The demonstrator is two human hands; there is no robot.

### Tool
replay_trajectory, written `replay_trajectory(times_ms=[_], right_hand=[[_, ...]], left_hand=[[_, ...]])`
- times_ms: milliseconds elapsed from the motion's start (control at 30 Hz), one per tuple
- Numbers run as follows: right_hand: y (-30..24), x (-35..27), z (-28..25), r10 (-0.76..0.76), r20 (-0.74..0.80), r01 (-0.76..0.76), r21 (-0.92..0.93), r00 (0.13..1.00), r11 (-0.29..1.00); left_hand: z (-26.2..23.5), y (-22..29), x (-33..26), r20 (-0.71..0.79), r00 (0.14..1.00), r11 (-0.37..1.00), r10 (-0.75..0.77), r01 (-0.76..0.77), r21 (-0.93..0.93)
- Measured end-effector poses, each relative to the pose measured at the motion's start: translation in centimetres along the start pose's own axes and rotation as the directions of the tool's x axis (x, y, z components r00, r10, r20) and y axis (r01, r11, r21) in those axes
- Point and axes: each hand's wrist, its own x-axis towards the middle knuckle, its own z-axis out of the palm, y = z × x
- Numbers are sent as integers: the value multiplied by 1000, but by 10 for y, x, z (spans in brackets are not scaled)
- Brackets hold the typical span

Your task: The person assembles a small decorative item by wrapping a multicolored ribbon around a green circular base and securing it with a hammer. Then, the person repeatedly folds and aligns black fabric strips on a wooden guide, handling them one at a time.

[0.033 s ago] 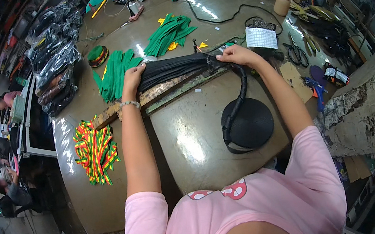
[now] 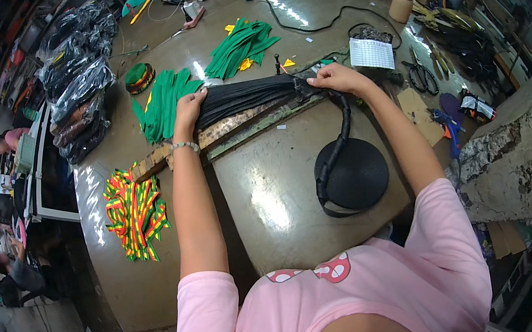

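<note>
My left hand [image 2: 188,114] is closed on the left end of a long bundle of black webbing strips [image 2: 247,96], its thumb on top. Laid above a worn wooden board [image 2: 234,125], the strips stretch between my two hands. My right hand [image 2: 336,79] pinches at their right end, beside a small upright metal post [image 2: 297,88]; its fingertips partly hide what they grip. From just below that hand a black wrapped cord [image 2: 344,119] hangs down to a large flat roll of black webbing [image 2: 364,170].
Green strips [image 2: 167,105] lie left of the bundle, with more green strips [image 2: 240,48] beyond. A pile of red, yellow and green ribbon pieces [image 2: 138,213] is at the left. Black scissors [image 2: 421,75], a glue gun [image 2: 451,131] and a paper sheet [image 2: 371,53] lie to the right.
</note>
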Motion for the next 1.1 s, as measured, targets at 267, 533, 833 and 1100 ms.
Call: replay_trajectory(times_ms=[267, 533, 833, 1100], right_hand=[[-71, -13, -17, -71, -253, 41, -123, 965, 992], [-145, 105, 104, -399, -257, 354, -204, 880, 913], [-101, 159, 141, -159, -191, 117, -215, 969, 970], [-134, 106, 103, -176, 65, 179, -57, 982, 982]], left_hand=[[-7, 8, -12, 90, 991, 989, 101, -90, -119], [-16, 7, -14, 185, 982, 980, 41, -3, -199], [-10, 7, -10, 106, 994, 985, -16, 34, -171], [-3, 8, -7, 47, 999, 970, -7, 18, -241]])
